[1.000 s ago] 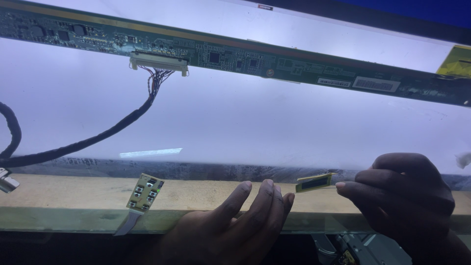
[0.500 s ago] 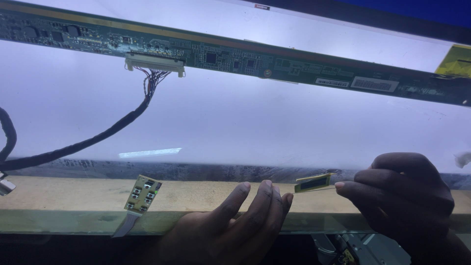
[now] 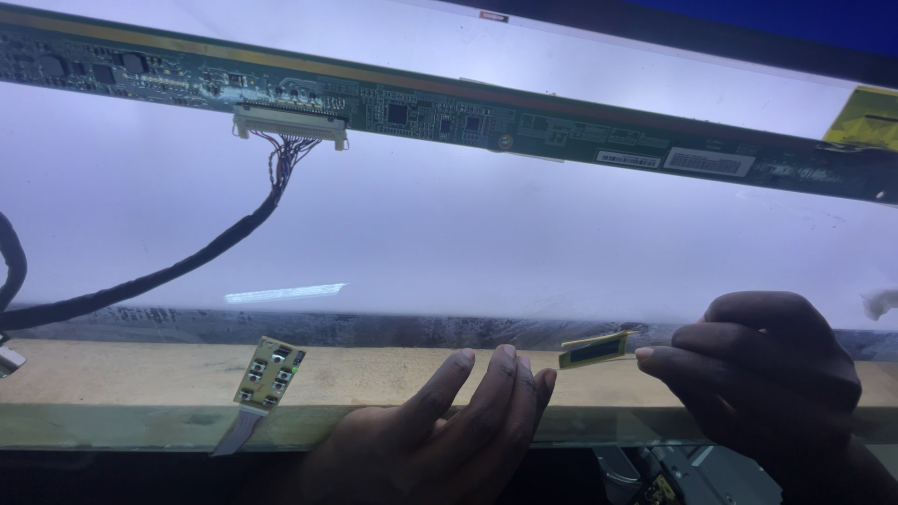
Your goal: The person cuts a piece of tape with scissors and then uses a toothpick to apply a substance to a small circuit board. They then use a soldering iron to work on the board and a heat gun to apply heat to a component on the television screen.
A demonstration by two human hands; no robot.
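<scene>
Along the near edge of the wooden bench, 2 bare hands work just below a big glowing white panel that leans up and away from the camera. The right hand has its fingers curled in, and the tip of its forefinger meets the right end of a small yellow-framed strip. The strip seems to be pinched there, though the thumb is hidden behind the fingers, so how firm the hold is cannot be told. The strip's long axis runs left to right with the right end tipped slightly up, and it sits over the bench's far edge, at the dark lower border of the panel.

The left hand lies flat with its fingers spread and straight, holding nothing. Its fingertips rest on the bench top and point toward the panel. The free left end of the strip lies just right of these fingertips, close but not touching. So the strip stands between the 2 hands, its right end with the right hand, its left end nearest the left.

Toward the bench's left end, a small green button board lies tilted on the wood, a flat grey ribbon trailing over the near edge. Along the panel's top runs a long green circuit board, with a white connector feeding a black cable that sags away to the left.
</scene>
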